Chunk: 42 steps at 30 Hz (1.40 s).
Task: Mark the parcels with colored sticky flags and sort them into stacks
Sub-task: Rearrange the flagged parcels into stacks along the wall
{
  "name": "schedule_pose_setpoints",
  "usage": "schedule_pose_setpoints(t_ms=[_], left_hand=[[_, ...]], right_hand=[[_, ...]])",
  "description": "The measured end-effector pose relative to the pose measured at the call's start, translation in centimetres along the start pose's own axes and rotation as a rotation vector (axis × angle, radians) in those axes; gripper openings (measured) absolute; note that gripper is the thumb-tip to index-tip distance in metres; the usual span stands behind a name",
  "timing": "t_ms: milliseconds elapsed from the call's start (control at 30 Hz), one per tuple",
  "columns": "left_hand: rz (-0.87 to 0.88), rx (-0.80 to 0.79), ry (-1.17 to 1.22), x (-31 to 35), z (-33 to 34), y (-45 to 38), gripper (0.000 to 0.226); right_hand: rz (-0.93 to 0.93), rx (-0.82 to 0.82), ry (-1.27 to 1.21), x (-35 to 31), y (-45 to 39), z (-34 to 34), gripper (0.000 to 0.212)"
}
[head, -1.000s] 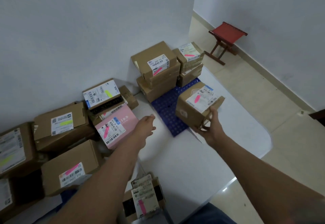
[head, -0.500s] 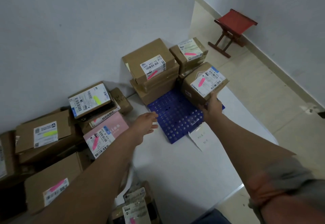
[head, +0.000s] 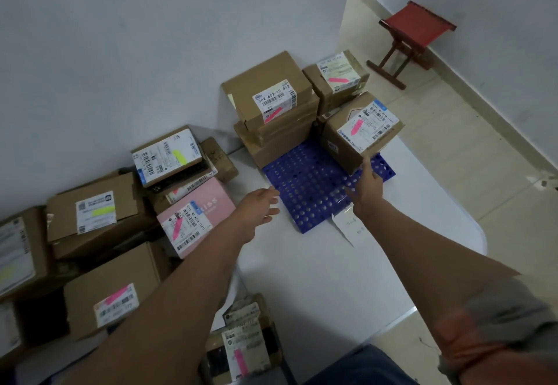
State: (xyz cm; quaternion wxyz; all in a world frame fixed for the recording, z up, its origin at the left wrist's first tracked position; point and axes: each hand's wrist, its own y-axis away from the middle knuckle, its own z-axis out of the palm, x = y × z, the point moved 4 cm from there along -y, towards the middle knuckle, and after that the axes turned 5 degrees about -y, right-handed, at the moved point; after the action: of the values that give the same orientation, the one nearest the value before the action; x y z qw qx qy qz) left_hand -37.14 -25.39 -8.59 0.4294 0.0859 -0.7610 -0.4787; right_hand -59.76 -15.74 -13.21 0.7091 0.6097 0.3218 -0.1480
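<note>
Right of centre, the right hand [head: 367, 187] reaches under the near bottom corner of a brown cardboard parcel [head: 359, 134], touching it; whether its fingers curl round the box cannot be told. This parcel carries a white shipping label and a pink sticky flag [head: 355, 127], and sits tilted over the far right part of a blue perforated mat [head: 311, 191], just beside two stacks of pink-flagged brown parcels [head: 271, 113] against the wall. At centre, the left hand [head: 259, 209] hovers with fingers loosely spread, holding nothing, over a white sheet [head: 332, 279] whose middle lies bare between the arms. Left of frame, parcels with yellow flags [head: 169, 155] crowd together with a pink box [head: 196, 214]. Upper right, a red folding stool [head: 413, 37] stands on the tiled floor [head: 468, 158], well apart.
</note>
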Motion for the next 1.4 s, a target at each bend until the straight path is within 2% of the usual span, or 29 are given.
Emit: schedule_pose_setpoints(t_ms=[333, 433, 567, 700, 800, 867, 967, 1100, 1200, 1300, 1400], left_hand=[[0.126, 0.117, -0.031, -7.6, -3.9, 7.6, 0.021], [0.164, 0.178, -0.041, -11.4, -5.1, 10.1, 0.024], [0.131, 0.248, -0.207, -16.6, -6.6, 12.8, 0.035], [0.08, 0.223, -0.118, -20.9, -6.1, 14.5, 0.021], [-0.026, 0.18, -0.005, -23.3, -5.4, 15.6, 0.042], [-0.089, 0.134, 0.064, -24.3, -5.0, 16.1, 0.051], [-0.131, 0.096, 0.076, -25.3, -4.9, 16.5, 0.053], [-0.104, 0.115, 0.106, -25.3, -5.5, 16.3, 0.045], [-0.079, 0.121, 0.194, -24.7, -5.9, 16.1, 0.042], [-0.045, 0.111, 0.232, -23.5, -5.9, 15.9, 0.042], [0.003, 0.094, 0.24, -21.9, -5.7, 15.9, 0.045]], right_hand=[[0.024, -0.101, 0.168, 10.4, 8.4, -2.0, 0.064], [0.039, -0.171, 0.292, 14.7, 11.3, -3.4, 0.064], [0.092, -0.248, 0.454, 19.5, 14.7, -6.1, 0.065], [0.163, -0.303, 0.596, 23.0, 17.4, -8.6, 0.068], [0.202, -0.34, 0.655, 24.8, 18.9, -9.4, 0.067], [0.218, -0.357, 0.654, 25.5, 19.7, -9.6, 0.063], [0.203, -0.374, 0.627, 25.7, 20.8, -9.5, 0.053], [0.102, -0.364, 0.477, 25.1, 21.6, -8.7, 0.038], [0.073, -0.378, 0.306, 24.4, 21.7, -7.6, 0.042], [0.083, -0.402, 0.188, 23.4, 22.2, -6.3, 0.032], [0.155, -0.472, 0.182, 22.9, 23.0, -5.3, 0.027]])
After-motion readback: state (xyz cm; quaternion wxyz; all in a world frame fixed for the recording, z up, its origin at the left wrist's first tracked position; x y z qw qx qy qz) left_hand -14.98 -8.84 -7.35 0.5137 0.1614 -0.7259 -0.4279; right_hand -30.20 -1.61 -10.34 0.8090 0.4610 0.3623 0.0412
